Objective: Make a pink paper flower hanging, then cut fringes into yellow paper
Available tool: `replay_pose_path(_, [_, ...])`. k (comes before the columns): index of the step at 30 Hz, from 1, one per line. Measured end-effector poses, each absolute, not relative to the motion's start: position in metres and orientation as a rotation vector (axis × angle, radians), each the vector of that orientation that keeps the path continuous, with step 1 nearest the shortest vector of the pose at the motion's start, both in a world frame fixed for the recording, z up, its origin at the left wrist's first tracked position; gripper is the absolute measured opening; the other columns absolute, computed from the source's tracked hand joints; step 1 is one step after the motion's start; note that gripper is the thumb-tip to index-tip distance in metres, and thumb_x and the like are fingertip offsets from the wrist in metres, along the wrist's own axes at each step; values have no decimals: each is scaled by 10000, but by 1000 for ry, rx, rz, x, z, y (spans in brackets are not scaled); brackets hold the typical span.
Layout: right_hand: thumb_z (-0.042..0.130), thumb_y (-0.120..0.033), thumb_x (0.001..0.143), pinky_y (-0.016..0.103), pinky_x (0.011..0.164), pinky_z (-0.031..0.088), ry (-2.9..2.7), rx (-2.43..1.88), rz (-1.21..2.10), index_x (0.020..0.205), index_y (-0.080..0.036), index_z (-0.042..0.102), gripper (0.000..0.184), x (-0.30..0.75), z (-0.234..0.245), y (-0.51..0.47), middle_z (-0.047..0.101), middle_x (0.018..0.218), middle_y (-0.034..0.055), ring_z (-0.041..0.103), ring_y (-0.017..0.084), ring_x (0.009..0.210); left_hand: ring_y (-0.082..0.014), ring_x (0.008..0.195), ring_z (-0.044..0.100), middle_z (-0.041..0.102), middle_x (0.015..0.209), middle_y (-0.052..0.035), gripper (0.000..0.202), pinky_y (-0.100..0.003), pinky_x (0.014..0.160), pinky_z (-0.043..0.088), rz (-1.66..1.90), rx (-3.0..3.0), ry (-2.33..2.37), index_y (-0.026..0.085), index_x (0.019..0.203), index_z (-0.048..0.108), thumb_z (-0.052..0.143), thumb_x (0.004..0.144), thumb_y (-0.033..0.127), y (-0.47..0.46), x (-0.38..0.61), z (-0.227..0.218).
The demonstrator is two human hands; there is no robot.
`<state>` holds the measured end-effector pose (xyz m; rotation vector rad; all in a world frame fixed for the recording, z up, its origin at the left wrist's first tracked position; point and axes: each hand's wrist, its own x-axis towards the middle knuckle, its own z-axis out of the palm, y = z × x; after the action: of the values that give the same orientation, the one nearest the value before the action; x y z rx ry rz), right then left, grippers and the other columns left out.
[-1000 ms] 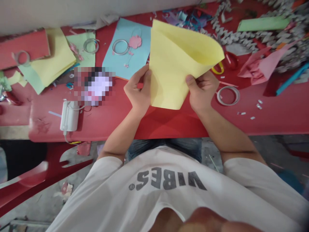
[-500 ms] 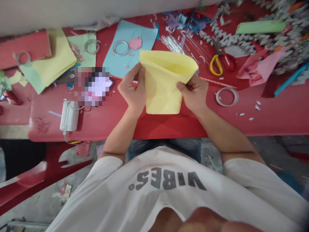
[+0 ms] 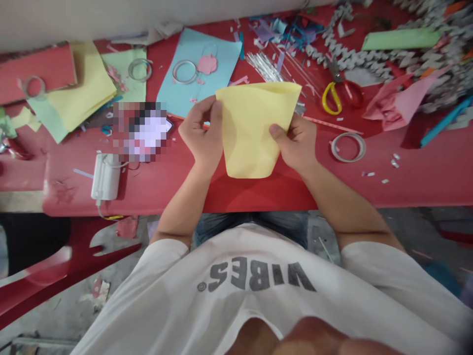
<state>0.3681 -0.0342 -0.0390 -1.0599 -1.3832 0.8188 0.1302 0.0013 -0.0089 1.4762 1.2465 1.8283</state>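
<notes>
left hand (image 3: 201, 133) closed on the left edge of a yellow paper sheet (image 3: 254, 130), fingers (image 3: 197, 116) curled round the edge and thumb (image 3: 217, 111) pinching near the top corner. right hand (image 3: 295, 143) also gripping, on the opposite edge, thumb (image 3: 275, 131) pressed flat on the near face of the paper, other fingers mostly out of sight behind the sheet.

sheet between both hands, bowed into a shallow funnel shape, wide at the end away from the body and narrowing to a rounded end toward the body. contact between that lower end and the table below: impossible to tell.

under both hands, a red table (image 3: 166, 190) littered with craft scraps. just beyond the left hand, a light blue paper sheet (image 3: 192, 81) bearing a clear tape ring (image 3: 184, 72) and a pink paper cutout (image 3: 207, 64). directly left of the left hand, a pixelated patch (image 3: 144, 130) too blurred to identify, and farther left, a white charger (image 3: 106, 176) with its cable. well beyond the left hand, stacked yellow and green paper (image 3: 83, 84).

just beyond the paper's far edge, a bundle of thin clear strips (image 3: 264, 66). beyond the right hand, scissors with red and yellow handles (image 3: 342, 96) and a crumpled pink paper (image 3: 395, 106). just right of the right hand, a roll of tape (image 3: 347, 147). behind those, a heap of grey folded paper chain (image 3: 354, 59). nearer the body, below both forearms, a white t-shirt (image 3: 258, 276).
</notes>
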Motion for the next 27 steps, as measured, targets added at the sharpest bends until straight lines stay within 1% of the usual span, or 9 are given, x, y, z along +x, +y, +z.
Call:
replay_pose_path(3, [794,-683,988,416,766,656,-1275,-1038,751,1061,-292,808,397,365,-27,-36,812,982,19,770,215,855,-240,1062,797,813,1032,-27,354,-397,983,659,1746,1495,1233,280,1114,833,766,1039,618,-5,136,-9])
replay_pose_path(7, [784,-698,992,379,722,600,-1206,-1018,669,1031,-277,781,423,365,-13,-39,757,903,-3,712,182,781,-238,1025,816,817,1023,-23,312,-419,990,686,1698,1527,1150,291,1115,848,788,1035,586,-12,142,-10])
replay_pose_path(10, [777,-712,993,361,679,548,-1141,-1058,628,931,-277,744,441,365,-6,-41,697,822,-13,636,169,721,-231,1014,828,819,1016,-12,275,-421,990,696,1707,1543,1102,302,1124,855,791,1043,558,-14,144,-12])
replay_pose_path(12, [804,-679,990,345,639,496,-1102,-1059,626,863,-266,718,441,365,-3,-42,666,780,-14,581,155,682,-230,1025,832,823,1025,-8,265,-419,994,700,1713,1552,1091,305,1133,855,791,1045,547,-15,144,-13])
replay_pose_path(14, [828,-633,990,331,619,446,-1091,-1021,628,832,-250,705,432,365,-2,-41,643,757,-20,542,137,658,-236,1052,833,826,1037,-10,266,-422,1004,701,1708,1556,1098,304,1140,852,791,1046,546,-15,144,-13])
replay_pose_path(18, [741,-667,1041,317,631,429,-1116,-1018,556,864,-257,675,452,368,-3,-39,550,734,-46,488,124,650,-246,1092,832,832,1057,-12,301,-431,1022,702,1697,1553,1121,309,1154,843,793,1036,581,-14,144,-15])
replay_pose_path(20, [728,-654,1056,318,626,405,-1101,-1060,496,831,-252,641,469,370,-2,-39,508,725,-41,448,127,659,-242,1079,834,836,1059,-9,335,-428,1015,707,1688,1557,1136,310,1158,840,790,1027,615,-14,144,-17])
replay_pose_path(23, [716,-651,1067,326,631,361,-1093,-1099,447,748,-243,554,542,372,1,-39,447,708,-30,392,139,672,-245,1100,832,840,1089,-13,370,-430,1026,708,1669,1567,1160,311,1186,833,777,1027,640,-12,143,-20])
replay_pose_path(27, [667,-689,1081,342,680,349,-1102,-1122,469,759,-258,507,561,374,-2,-38,399,730,-29,334,159,681,-252,1155,824,836,1126,-13,357,-435,1057,695,1670,1589,1142,321,1218,823,760,1045,626,-12,142,-23])
